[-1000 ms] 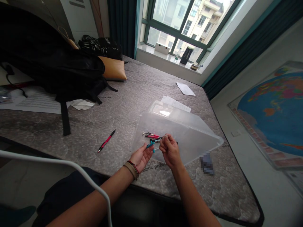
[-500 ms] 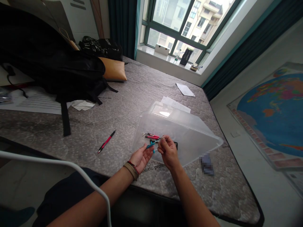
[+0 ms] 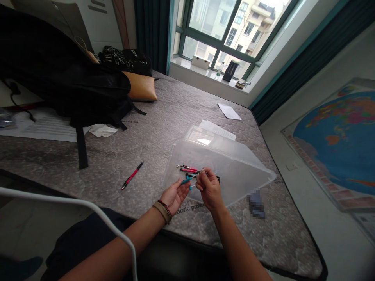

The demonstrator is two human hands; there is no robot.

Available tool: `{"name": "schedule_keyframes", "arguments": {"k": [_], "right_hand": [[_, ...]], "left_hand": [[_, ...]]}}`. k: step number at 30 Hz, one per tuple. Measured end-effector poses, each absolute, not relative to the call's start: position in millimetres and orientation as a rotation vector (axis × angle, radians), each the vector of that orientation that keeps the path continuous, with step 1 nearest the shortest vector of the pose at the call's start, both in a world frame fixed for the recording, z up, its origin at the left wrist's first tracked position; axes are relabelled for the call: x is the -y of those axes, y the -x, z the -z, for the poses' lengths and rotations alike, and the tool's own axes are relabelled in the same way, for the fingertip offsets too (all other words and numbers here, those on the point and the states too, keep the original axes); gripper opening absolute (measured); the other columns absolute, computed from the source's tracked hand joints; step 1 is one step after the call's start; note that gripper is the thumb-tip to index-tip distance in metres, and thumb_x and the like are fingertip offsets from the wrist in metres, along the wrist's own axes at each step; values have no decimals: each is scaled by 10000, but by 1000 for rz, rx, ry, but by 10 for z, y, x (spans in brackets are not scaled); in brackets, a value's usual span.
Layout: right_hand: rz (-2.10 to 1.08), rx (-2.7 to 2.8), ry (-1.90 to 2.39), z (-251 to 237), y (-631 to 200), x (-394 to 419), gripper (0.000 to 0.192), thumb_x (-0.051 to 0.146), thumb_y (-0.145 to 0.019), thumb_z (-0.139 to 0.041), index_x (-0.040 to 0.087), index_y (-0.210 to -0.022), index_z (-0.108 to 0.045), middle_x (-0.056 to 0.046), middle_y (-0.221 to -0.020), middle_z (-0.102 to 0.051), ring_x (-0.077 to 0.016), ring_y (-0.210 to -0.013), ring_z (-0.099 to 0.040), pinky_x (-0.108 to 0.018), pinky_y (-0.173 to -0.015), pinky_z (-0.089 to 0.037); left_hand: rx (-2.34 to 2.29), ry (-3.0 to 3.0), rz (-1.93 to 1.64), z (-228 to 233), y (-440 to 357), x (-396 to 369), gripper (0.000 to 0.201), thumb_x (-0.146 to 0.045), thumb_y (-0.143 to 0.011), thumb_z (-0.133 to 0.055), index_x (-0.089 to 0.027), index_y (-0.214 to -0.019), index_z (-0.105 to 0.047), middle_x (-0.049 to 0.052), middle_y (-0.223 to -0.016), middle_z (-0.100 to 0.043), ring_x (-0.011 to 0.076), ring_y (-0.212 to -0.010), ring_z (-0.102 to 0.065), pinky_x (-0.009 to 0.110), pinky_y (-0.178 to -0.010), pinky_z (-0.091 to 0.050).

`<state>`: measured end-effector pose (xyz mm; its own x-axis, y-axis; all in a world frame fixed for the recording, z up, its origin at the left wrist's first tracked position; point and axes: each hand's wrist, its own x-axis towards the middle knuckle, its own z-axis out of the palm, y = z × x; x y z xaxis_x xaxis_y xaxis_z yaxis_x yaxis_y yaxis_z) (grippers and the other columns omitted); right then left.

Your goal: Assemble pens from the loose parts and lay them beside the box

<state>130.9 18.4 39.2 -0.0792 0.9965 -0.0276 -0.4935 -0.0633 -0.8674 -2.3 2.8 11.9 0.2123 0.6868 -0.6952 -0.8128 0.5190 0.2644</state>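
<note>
We have the mattress [image 3: 164,113] below everything, the backpack [image 3: 73,74] towards ten o'clock and the clear folder [image 3: 243,168] just right of centre. Over the last second our right hand [image 3: 209,187] has eased slightly towards eight o'clock, showing more of a black item [image 3: 218,179] at its three o'clock; our left hand [image 3: 175,197] has barely moved, so we judge the handling is at the same stage. A red pen [image 3: 133,175] lies at nine o'clock from our hands. Our left grip pinches the blue piece [image 3: 185,181], above the folder; our right grip seems to pinch the thin rod [image 3: 195,175] at the blue piece's two o'clock.
</note>
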Motion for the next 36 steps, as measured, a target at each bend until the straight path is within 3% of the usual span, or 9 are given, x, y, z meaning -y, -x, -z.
{"name": "schedule_keyframes", "arguments": {"k": [10,19,23,27,36], "right_hand": [[-1440,917,881,-291,-1285,-161,176,319,-826,-693,218,-923,-586,78,-602,-360,-57,-485,-274,-162,-426,-241],[-1635,540,804,-328,-1644,-304,255,210,-781,-550,206,-1005,-673,24,-670,-503,-108,-580,-471,-217,-520,-443],[-1594,473,838,-352,-1650,-300,232,192,-821,-611,253,-1043,-643,2,-959,-672,-121,-815,-623,-254,-708,-528],[-1495,595,827,-434,-1598,-238,201,249,-819,-693,264,-1000,-608,-19,-1235,-644,-176,-1081,-622,-335,-861,-526],[-1206,988,887,-592,-1483,-96,203,314,-863,-672,236,-1016,-564,-80,-1208,-664,-194,-1024,-652,-345,-846,-535]], "left_hand": [[-854,173,-1047,-117,24,-32,172,-204,-941,-548,-66,-917,-649,95,-780,-745,121,-642,-711,188,-561,-582],[-872,158,-1061,-51,34,-49,155,-213,-931,-564,-75,-931,-636,104,-798,-745,126,-639,-712,192,-556,-582],[-888,152,-1071,-24,18,-40,126,-204,-927,-565,-91,-910,-618,104,-777,-741,128,-617,-707,199,-559,-584],[-896,147,-1078,-22,9,-38,124,-200,-933,-553,-93,-916,-613,104,-766,-739,126,-602,-703,205,-573,-589],[-901,145,-1085,12,-5,-39,113,-181,-932,-546,-89,-939,-612,102,-768,-737,126,-597,-702,206,-571,-589]]}}
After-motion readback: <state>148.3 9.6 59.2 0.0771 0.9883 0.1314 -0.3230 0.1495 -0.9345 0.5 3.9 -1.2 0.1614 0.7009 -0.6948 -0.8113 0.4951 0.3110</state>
